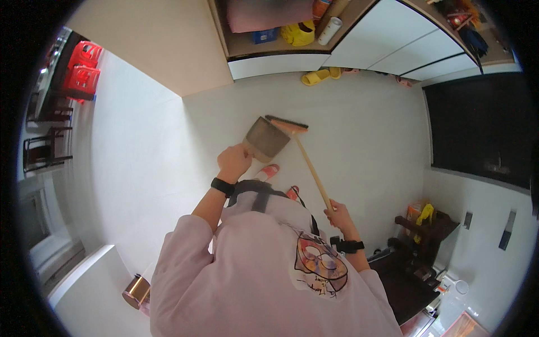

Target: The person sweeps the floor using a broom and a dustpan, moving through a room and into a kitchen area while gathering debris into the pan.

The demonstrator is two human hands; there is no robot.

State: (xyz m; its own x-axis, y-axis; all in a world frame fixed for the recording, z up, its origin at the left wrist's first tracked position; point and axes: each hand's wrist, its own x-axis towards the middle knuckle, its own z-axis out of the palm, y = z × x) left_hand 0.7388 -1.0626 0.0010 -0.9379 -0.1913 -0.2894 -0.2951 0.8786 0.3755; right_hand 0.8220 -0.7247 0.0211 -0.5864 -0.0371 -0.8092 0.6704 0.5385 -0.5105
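Observation:
My left hand (234,162) is closed around the handle of a dustpan (268,138) with a dark pan, out in front of my feet. The handle itself is mostly covered by my fingers. In my right hand (339,215) is the pale stick of a broom (311,167). Its orange head (290,125) with dark bristles lies across the far right side of the dustpan, close against or just over its edge; contact cannot be told. Both tools are at or near the light floor (366,126).
Yellow slippers (316,77) lie below the white cabinet (381,36) ahead. A dark wooden bench (404,278) stands close by on my right, before the wall. Left of me are red plastic stools (83,78) and a gold bin (136,291). A beige partition (168,46) juts out ahead left.

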